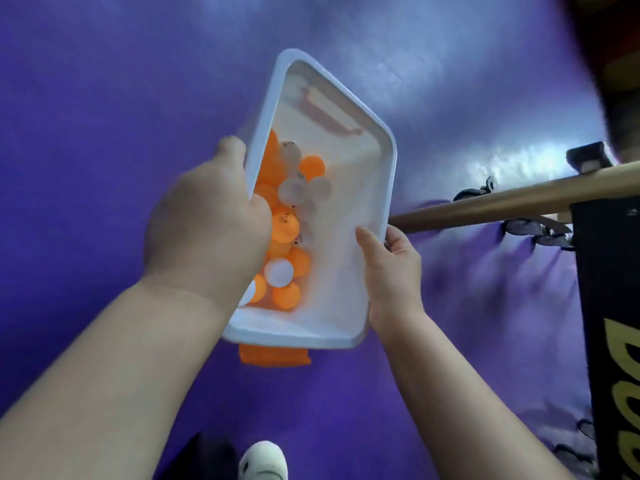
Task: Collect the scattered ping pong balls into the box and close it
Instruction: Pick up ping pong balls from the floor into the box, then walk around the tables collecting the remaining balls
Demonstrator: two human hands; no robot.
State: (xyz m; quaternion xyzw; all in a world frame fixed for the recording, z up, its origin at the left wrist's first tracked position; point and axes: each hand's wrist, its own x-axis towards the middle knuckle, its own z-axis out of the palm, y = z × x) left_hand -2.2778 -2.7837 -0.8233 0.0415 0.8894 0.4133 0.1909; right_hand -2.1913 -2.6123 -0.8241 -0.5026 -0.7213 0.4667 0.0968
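I hold a translucent white plastic box (346, 271) above the purple floor, tilted to the left. Several orange and white ping pong balls (285, 223) are piled against its left wall. My left hand (211, 223) grips the left rim, thumb over the edge. On the right rim, near the lower corner, my right hand (391, 268) grips with fingers on the edge. An orange latch (273, 355) hangs under the near end, and another orange latch (329, 116) shows through the far wall. No lid is visible.
The purple floor (121, 98) lies all around. A wooden-coloured bar (502, 206) runs from the right to the box. A black panel with yellow lettering (613, 323) stands at the right edge. A white shoe (265, 460) shows at the bottom.
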